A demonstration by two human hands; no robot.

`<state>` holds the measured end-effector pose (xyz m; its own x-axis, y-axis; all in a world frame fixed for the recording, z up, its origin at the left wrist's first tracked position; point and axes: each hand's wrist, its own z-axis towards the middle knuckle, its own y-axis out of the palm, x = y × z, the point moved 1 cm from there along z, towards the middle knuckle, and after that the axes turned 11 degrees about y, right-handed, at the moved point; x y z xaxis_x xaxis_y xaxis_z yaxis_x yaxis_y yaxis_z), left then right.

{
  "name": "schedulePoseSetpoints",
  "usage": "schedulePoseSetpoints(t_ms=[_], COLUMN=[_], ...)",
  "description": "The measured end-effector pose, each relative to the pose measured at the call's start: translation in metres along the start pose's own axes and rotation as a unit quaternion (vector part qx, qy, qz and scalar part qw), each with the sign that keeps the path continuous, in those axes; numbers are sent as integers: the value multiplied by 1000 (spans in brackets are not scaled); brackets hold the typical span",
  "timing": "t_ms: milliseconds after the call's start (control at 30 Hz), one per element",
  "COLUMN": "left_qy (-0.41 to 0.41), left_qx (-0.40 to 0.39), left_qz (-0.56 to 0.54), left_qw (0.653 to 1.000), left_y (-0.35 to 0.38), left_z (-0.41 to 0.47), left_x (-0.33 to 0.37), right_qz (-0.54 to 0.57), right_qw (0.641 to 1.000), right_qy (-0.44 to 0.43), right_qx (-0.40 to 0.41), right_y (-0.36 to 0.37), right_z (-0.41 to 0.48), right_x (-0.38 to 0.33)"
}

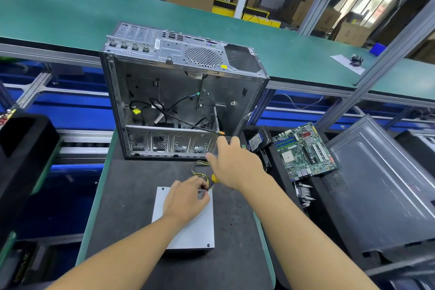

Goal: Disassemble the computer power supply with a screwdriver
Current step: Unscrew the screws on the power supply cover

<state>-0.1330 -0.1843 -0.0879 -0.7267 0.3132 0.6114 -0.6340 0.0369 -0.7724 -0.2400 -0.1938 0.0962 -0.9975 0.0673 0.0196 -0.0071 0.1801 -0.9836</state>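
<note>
My right hand (235, 167) grips the yellow-handled screwdriver (214, 178). My left hand (186, 200) rests on the power supply (186, 233) and pinches what looks like the tool's dark shaft at the unit's far right corner. The plain grey metal box lies flat on the dark mat (131, 195), already out of the gutted computer case (183, 92) just behind it, its yellow-and-black wires (199, 168) trailing free. The lid looks closed, with corner screws showing, so I judge the opening-up has barely begun. A motherboard (306, 150) lies to the right.

Silver power supply (188, 228) on a black mat (131, 195) (yellow-handled screwdriver (214, 178)).
</note>
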Motion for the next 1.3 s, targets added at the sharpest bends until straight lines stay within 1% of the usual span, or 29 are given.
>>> schedulePoseSetpoints(t_ms=[100, 233, 367, 433, 533, 600, 667, 833, 900, 967, 1100, 1167, 1233, 1300], left_qy=[3, -3, -6, -7, -3, 0, -7, -13, -11, -18, -10, -9, -12, -10], left_qx=[-4, -5, 1, 4, -1, 0, 6, 1, 7, 15, -2, 0, -3, -6], left_qz=[5, 5, 8, 6, 2, 1, -1, -8, -10, -16, -9, -10, -12, -14], left_qw=[1000, 1000, 1000, 1000, 1000, 1000, 1000, 1000, 1000, 1000, 1000, 1000, 1000, 1000], left_y=[1, 1, -1, 0, 2, 3, 3, 1, -1, -1, 2, 2, 2, 2], left_z=[1, 0, 0, 0, 0, 0, -1, -1, -2, -3, 0, 1, 3, 2], left_x=[0, 0, 1, 1, -1, -2, -2, 0, 1, 1, -1, -2, -2, -2], right_qz=[17, 47, 66, 55, -15, -51, -46, 15, 22, 19, -37, -53, -46, -21], right_qw=[1000, 996, 993, 995, 1000, 998, 999, 997, 995, 996, 999, 997, 997, 999], right_qy=[-18, -46, -47, -40, -14, -11, -21, -54, -62, -54, -13, -23, -35, -44], right_qx=[-7, -56, -86, -66, 1, 21, 14, -59, -76, -64, 14, 42, 46, 23], right_y=[1, 2, 2, 3, 3, 2, 3, 0, -1, 1, 4, 6, 7, 5], right_z=[2, 4, 5, 4, 2, 3, 3, 4, 4, 4, 3, 3, 2, 2], right_x=[0, -1, 0, 0, 0, 0, -1, -2, -2, -2, -1, 0, 0, 0])
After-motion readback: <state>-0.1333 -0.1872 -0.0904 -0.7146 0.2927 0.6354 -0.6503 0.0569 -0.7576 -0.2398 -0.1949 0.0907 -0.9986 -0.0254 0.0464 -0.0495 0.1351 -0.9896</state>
